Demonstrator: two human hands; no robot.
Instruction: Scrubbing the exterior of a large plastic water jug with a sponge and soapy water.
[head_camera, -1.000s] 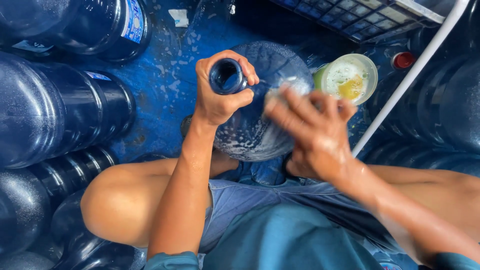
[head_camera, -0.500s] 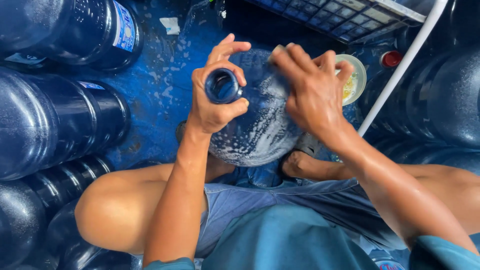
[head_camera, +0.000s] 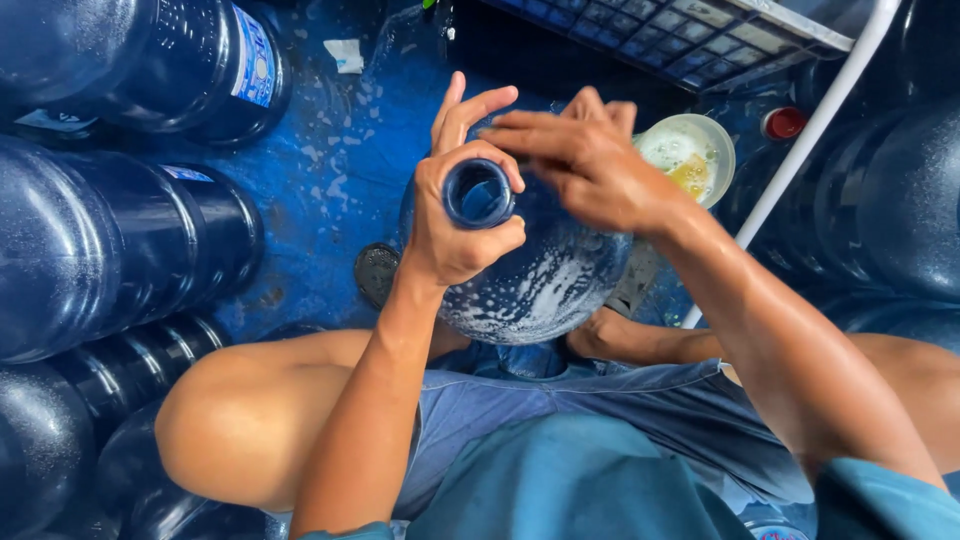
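A large blue water jug (head_camera: 545, 280), streaked with soap suds, stands upright between my knees with its open mouth facing up. My left hand (head_camera: 455, 225) is wrapped around the jug's neck just under the rim. My right hand (head_camera: 585, 165) lies flat on the far upper shoulder of the jug, fingers pointing left; whether it holds a sponge or cloth is hidden. Beyond that hand sits a round white bowl (head_camera: 690, 155) of soapy yellowish liquid.
Several big blue jugs (head_camera: 110, 250) lie on their sides along the left, more stand at the right (head_camera: 890, 210). The wet blue floor (head_camera: 330, 160) has a round drain cover (head_camera: 377, 272). A white pipe (head_camera: 800, 140) slants at right, near a red cap (head_camera: 783, 122).
My right hand has slid from the jug's near right side up across its far shoulder toward the neck. My left hand keeps its grip on the neck.
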